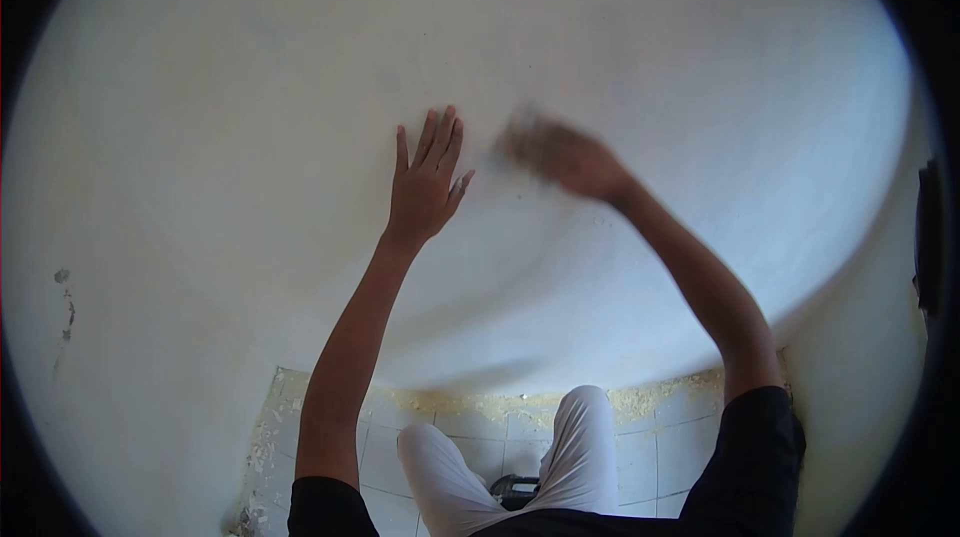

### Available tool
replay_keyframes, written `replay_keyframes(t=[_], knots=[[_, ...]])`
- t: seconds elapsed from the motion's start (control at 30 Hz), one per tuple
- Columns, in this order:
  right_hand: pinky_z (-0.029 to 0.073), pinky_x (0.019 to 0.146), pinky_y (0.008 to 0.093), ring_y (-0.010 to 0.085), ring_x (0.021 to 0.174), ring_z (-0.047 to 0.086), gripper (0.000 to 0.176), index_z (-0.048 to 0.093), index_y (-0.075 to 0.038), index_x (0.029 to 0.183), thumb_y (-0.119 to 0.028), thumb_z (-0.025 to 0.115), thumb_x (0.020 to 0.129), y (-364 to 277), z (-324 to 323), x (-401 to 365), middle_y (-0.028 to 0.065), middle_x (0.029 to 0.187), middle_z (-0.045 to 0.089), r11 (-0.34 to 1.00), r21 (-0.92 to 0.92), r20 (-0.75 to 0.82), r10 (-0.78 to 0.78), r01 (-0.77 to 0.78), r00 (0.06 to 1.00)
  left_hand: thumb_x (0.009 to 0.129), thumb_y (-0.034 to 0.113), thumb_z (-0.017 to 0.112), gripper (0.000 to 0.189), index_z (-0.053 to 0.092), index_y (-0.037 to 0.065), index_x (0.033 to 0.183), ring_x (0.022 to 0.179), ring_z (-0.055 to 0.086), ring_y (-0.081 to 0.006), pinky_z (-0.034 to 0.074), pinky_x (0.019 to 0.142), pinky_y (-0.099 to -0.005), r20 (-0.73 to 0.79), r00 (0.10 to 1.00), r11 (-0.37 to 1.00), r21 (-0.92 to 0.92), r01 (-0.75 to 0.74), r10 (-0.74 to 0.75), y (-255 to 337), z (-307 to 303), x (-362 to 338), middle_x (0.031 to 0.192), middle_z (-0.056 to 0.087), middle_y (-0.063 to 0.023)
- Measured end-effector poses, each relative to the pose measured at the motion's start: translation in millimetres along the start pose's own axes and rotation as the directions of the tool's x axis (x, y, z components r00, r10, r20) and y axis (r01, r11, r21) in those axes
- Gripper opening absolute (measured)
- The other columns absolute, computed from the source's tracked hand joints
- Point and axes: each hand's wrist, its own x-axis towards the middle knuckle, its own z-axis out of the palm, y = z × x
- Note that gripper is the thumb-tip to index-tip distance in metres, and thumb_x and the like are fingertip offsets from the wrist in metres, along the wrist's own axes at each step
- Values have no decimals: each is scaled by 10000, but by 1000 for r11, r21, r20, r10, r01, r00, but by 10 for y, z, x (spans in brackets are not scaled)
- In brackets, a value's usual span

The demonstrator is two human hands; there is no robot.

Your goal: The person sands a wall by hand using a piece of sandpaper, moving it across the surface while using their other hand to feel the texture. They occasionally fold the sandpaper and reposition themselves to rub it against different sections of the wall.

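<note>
A pale, whitish wall fills most of the view. My left hand lies flat against it with fingers spread, holding nothing; a whitish mark shows on the thumb. Just to the right, my right hand is at the wall surface, smeared by motion. Its fingers look closed around a small greyish thing, too blurred to name.
Light floor tiles lie below, with yellowish crumbs and flakes along the wall's foot. Between my knees stands a black object with a handle. Chipped spots mark the wall at left. A dark object is at the right edge.
</note>
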Motion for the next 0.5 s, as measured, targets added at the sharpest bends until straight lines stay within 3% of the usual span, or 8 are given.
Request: replay_keyframes(t=[0.1, 0.13, 0.2, 0.27, 0.37, 0.4, 0.43, 0.5], knots=[[332, 1154, 405, 215, 1345, 461, 546, 540, -150, 1369, 65, 495, 869, 901, -625, 668, 82, 1421, 524, 929, -184, -261, 269, -321, 927, 970, 299, 491, 670, 241, -8, 1511, 1494, 132, -313, 45, 1180, -588, 62, 998, 1000, -3, 12, -11, -9, 111, -53, 1603, 186, -156], [332, 1154, 405, 215, 1345, 461, 546, 540, -150, 1369, 65, 495, 869, 960, -662, 728, 82, 1421, 524, 929, -184, -263, 268, -321, 927, 967, 305, 494, 676, 243, -10, 1510, 1492, 132, -327, 43, 1173, -603, 43, 999, 999, -20, 28, -27, 8, 162, -69, 1600, 189, -166], [331, 1149, 445, 271, 1357, 438, 553, 540, -116, 1359, 70, 513, 839, 1026, -722, 853, 92, 1417, 523, 867, -165, -519, 330, -471, 789, 965, 311, 498, 682, 244, -13, 1509, 1491, 133, -341, 42, 1166, -618, 11, 999, 998, -40, 40, -40, 22, 248, -78, 1598, 192, -176], [332, 1144, 475, 294, 1339, 460, 545, 524, -59, 1360, 90, 468, 839, 515, -413, 625, 111, 1419, 518, 794, -154, -511, 446, -589, 735, 965, 308, 493, 678, 248, -20, 1506, 1485, 137, -368, 38, 1154, -641, -82, 994, 993, -93, 70, -78, 80, 307, -109, 1593, 198, -187], [343, 1128, 506, 281, 1351, 457, 582, 499, -67, 1388, 88, 452, 829, -486, 324, -241, 111, 1427, 513, 881, -29, -211, 456, -472, 865, 958, 289, 508, 671, 263, -18, 1501, 1481, 141, -384, 35, 1150, -648, -130, 987, 991, -102, 83, -96, 106, 417, -116, 1592, 203, -188], [352, 1125, 483, 255, 1348, 465, 573, 511, -85, 1381, 79, 464, 833, -823, 413, -613, 89, 1434, 511, 920, 95, -139, 392, -381, 910, 958, 289, 508, 671, 263, -18, 1501, 1481, 141, -384, 35, 1150, -648, -130, 987, 991, -108, 79, -93, 134, 408, -142, 1592, 203, -188], [373, 1113, 454, 228, 1349, 465, 531, 522, -101, 1370, 13, 519, 851, -1080, 513, -974, 60, 1447, 501, 930, 81, 52, 354, -358, 934, 946, 289, 532, 674, 284, -16, 1493, 1481, 152, -374, 44, 1151, -646, -92, 994, 994, -97, 58, -67, 147, 398, -168, 1590, 214, -183], [404, 1098, 427, 220, 1319, 497, 511, 526, -103, 1363, -75, 569, 855, -1196, 366, -1231, 40, 1446, 503, 948, 58, 119, 303, -312, 945, 934, 289, 555, 676, 306, -14, 1485, 1480, 163, -365, 53, 1152, -645, -55, 998, 995, -96, 34, -40, 181, 382, -257, 1587, 224, -179]])
